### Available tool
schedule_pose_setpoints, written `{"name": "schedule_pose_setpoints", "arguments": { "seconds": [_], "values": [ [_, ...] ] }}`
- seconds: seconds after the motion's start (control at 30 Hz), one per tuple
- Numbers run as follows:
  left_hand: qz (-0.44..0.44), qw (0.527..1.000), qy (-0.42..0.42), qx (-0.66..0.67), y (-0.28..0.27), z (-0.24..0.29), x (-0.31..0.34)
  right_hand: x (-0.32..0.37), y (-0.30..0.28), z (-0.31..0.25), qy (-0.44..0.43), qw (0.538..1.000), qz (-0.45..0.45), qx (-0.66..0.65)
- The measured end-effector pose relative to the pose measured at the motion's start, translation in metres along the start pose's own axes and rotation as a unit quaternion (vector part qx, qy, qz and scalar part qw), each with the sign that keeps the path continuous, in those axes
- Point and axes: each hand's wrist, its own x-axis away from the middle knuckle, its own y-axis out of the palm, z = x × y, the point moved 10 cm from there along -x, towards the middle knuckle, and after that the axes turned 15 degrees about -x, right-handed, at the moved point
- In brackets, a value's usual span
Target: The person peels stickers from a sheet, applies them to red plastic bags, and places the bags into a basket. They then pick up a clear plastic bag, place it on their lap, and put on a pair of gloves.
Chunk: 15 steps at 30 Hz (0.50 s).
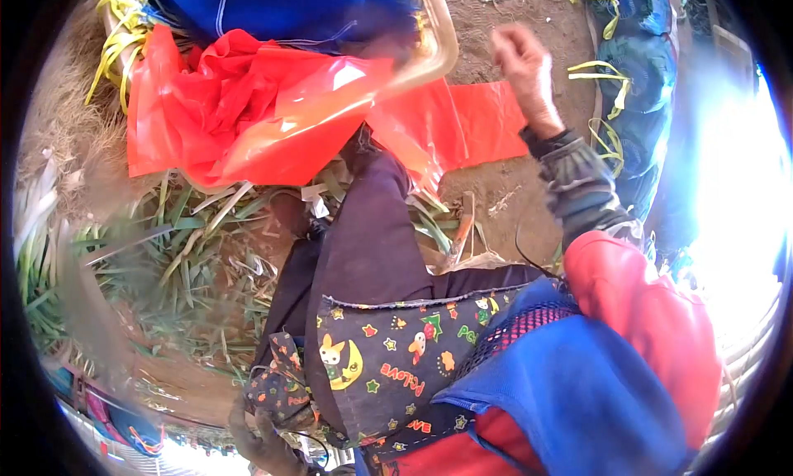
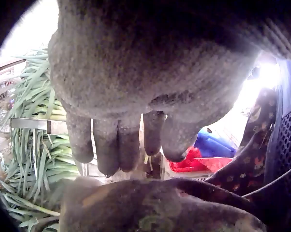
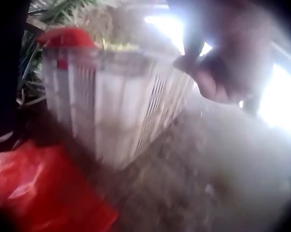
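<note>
My bare right hand point(image 1: 522, 67) is raised beyond the right side of a crate, fingers loosely curled with nothing visible in them; it is blurred in the right wrist view. Red plastic sheeting point(image 1: 273, 96) bunches over the near side of the pale slatted crate point(image 3: 116, 106). Another flat stretch of red sheet point(image 1: 487, 129) lies on the ground below this hand. Blue cloth point(image 1: 281, 9) covers the crate's top. My gloved left hand point(image 2: 145, 87) hangs at my left side, its fingers loosely bent with gaps between them. A flat grey strip point(image 2: 31, 124) shows beside its outermost finger.
Long green-leaved stalks like leeks point(image 2: 36, 106) lie piled at the left, with loose leaves point(image 1: 157, 245) on the ground by my legs. Dark bulky sacks point(image 1: 640, 79) tied with yellow strips stand along the right. Dry straw point(image 1: 66, 121) covers ground left of the crate.
</note>
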Motion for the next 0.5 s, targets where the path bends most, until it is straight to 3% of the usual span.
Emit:
{"name": "schedule_pose_setpoints", "arguments": {
  "seconds": [0.07, 0.13, 0.23, 0.33, 0.5],
  "values": [
    [0.025, 0.999, 0.020, -0.033, -0.005, 0.005, 0.000, 0.031, -0.004, 0.098, 0.065, 0.969, -0.074, 0.226],
    [0.021, 1.000, 0.006, -0.009, -0.010, 0.012, 0.000, 0.061, -0.003, 0.181, 0.118, 0.920, -0.148, 0.344],
    [-0.011, 0.997, 0.016, 0.081, -0.026, 0.044, -0.003, 0.072, 0.017, 0.186, 0.034, 0.882, -0.139, 0.449],
    [-0.045, 0.995, -0.015, 0.087, -0.030, 0.051, -0.003, 0.064, 0.027, 0.179, 0.084, 0.872, -0.101, 0.471],
    [-0.048, 0.992, -0.013, 0.118, -0.034, 0.058, -0.005, 0.061, 0.035, 0.186, 0.086, 0.858, -0.108, 0.495]
  ]
}}
